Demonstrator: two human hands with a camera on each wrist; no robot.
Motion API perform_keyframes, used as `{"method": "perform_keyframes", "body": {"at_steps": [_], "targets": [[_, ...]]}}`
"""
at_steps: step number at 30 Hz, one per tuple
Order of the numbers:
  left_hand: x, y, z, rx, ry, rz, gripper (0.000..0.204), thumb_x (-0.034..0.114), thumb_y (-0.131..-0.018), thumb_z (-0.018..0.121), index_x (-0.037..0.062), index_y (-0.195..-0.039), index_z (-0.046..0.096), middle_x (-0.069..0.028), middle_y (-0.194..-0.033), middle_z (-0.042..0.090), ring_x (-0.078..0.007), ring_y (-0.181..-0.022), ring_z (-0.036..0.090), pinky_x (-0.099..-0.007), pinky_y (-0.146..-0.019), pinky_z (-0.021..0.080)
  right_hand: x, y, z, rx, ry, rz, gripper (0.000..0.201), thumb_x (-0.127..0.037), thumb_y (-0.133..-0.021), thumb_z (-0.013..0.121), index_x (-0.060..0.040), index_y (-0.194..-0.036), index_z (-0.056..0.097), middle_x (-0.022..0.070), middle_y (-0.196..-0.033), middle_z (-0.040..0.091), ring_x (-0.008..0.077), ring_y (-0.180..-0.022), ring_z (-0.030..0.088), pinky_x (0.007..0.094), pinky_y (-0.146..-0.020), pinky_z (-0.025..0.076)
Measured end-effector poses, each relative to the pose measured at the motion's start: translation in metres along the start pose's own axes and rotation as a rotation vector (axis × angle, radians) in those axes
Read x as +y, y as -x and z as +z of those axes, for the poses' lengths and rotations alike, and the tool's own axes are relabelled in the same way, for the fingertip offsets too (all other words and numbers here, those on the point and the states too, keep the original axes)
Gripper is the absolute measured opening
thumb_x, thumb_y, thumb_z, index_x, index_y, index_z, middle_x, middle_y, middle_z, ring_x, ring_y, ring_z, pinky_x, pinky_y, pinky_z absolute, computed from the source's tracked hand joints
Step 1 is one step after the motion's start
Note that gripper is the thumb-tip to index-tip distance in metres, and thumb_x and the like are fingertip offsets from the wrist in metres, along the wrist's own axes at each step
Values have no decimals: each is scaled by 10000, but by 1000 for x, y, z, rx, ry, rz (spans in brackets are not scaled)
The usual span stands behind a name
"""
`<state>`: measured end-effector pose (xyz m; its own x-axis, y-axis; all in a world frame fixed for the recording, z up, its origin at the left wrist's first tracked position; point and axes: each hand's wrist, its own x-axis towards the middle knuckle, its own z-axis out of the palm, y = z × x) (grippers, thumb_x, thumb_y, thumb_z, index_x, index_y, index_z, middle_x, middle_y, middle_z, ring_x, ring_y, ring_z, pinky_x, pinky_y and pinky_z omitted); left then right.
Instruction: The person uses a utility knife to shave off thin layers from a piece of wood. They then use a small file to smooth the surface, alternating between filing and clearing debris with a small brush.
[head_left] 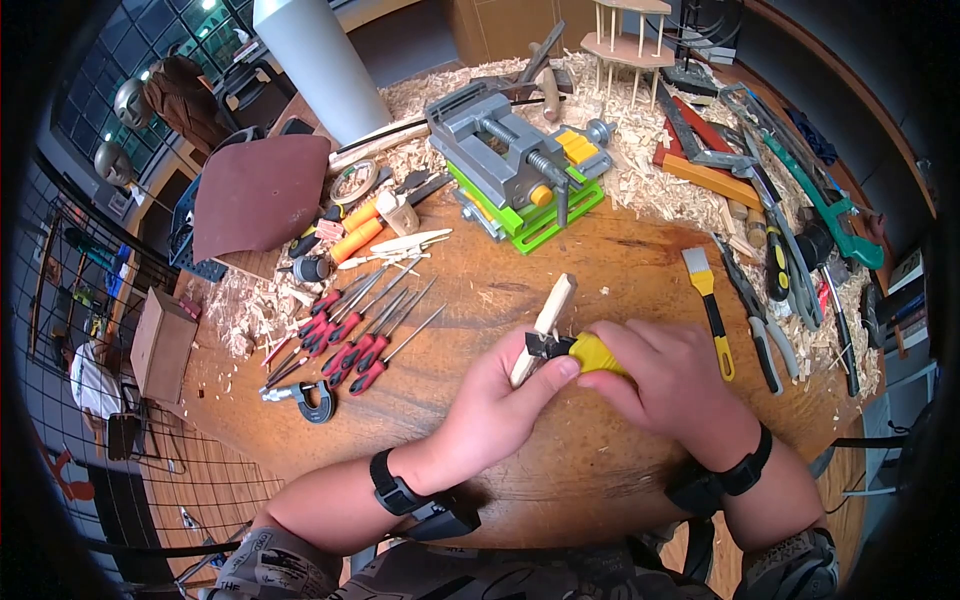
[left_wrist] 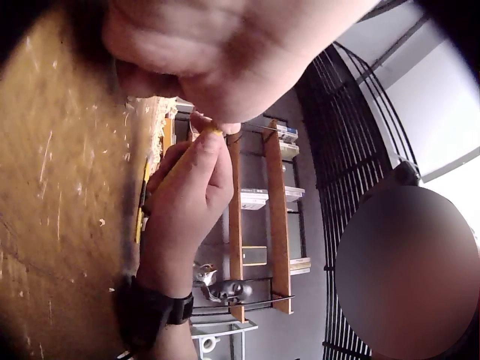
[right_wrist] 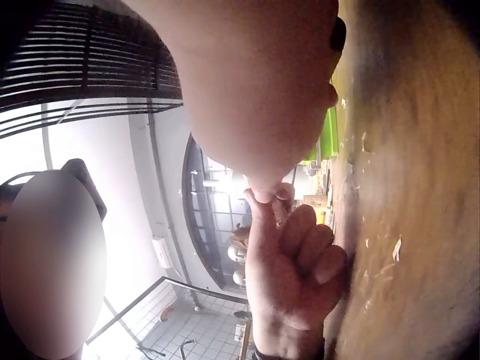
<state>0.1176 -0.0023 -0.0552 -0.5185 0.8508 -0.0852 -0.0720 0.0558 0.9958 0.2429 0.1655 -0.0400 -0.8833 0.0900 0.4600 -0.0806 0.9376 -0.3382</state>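
A pale, squared wooden stick (head_left: 556, 303) is held by my left hand (head_left: 485, 415), its upper end pointing away from me over the table. My right hand (head_left: 675, 380) grips a yellow utility knife (head_left: 597, 356) with a dark blade lying across the stick. The left thumb reaches to the front of the knife, by the blade. In the left wrist view the right hand (left_wrist: 191, 191) curls round the yellow handle, while the left palm (left_wrist: 217, 52) hides the stick. Curled fingers of the left hand (right_wrist: 300, 262) show in the right wrist view; there the blade is hidden.
Red-handled files (head_left: 345, 345) and a micrometer (head_left: 305, 400) lie on the left. A grey vise (head_left: 500, 145) on a green base stands ahead. Right of my hands lie a yellow brush (head_left: 708, 300), pliers (head_left: 765, 340) and a green saw (head_left: 845, 230) among wood shavings (head_left: 640, 130).
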Motion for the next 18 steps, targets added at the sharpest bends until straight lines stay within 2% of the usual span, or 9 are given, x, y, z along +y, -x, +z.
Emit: {"method": "perform_keyframes", "body": {"at_steps": [3, 5, 6, 8, 10, 14, 18], "targets": [[-2, -2, 0, 9, 22, 13, 206, 156, -998, 649, 56, -1141, 541, 72, -835, 521, -3, -725, 440, -175, -624, 369, 0, 2, 4, 28, -11, 43, 390, -410, -886, 698, -88, -1099, 639, 84, -808, 669, 279, -673, 682, 386, -571, 530], [5, 1, 0, -92, 259, -127, 310, 142, -1004, 631, 69, -1264, 479, 59, -814, 518, -11, -639, 445, -185, -539, 349, 3, 3, 4, 41, -31, 57, 386, -411, -887, 696, -94, -1100, 641, 87, -801, 669, 284, -675, 682, 390, -573, 530], [6, 1, -1, -92, 258, -127, 310, 142, -1004, 631, 69, -1264, 479, 59, -814, 518, -11, -639, 445, -185, -539, 349, 6, 3, 2, -18, -52, 15, 373, -411, -888, 695, -101, -1090, 643, 86, -787, 662, 287, -669, 678, 395, -571, 527], [8, 1, -3, -154, 343, -195, 426, 127, -1010, 614, 90, -1373, 395, 49, -794, 519, -27, -580, 447, -194, -492, 334, 8, 3, 0, -77, -75, -24, 359, -410, -889, 694, -109, -1079, 645, 86, -772, 656, 290, -663, 674, 401, -569, 523], [6, 2, -3, -168, 344, -180, 455, 122, -1012, 608, 96, -1401, 376, 43, -812, 523, -27, -583, 447, -194, -495, 338, 6, 1, -5, -217, -79, -36, 340, -413, -892, 690, -116, -1052, 645, 79, -739, 637, 290, -644, 663, 409, -561, 514], [3, 2, -5, -212, 358, -134, 480, 106, -1014, 598, 90, -1434, 367, 19, -904, 555, -31, -593, 453, -195, -504, 355, 6, 3, -2, -148, -89, -38, 329, -416, -896, 683, -117, -1025, 635, 76, -738, 628, 289, -633, 655, 408, -550, 505], [5, 2, -8, -214, 227, -147, 452, 90, -1014, 592, 70, -1426, 407, 2, -1003, 585, -24, -631, 473, -192, -532, 375, 2, 2, -3, -120, -41, -46, 375, -417, -900, 676, -144, -1156, 649, 54, -731, 597, 260, -609, 638, 381, -537, 499]]}}
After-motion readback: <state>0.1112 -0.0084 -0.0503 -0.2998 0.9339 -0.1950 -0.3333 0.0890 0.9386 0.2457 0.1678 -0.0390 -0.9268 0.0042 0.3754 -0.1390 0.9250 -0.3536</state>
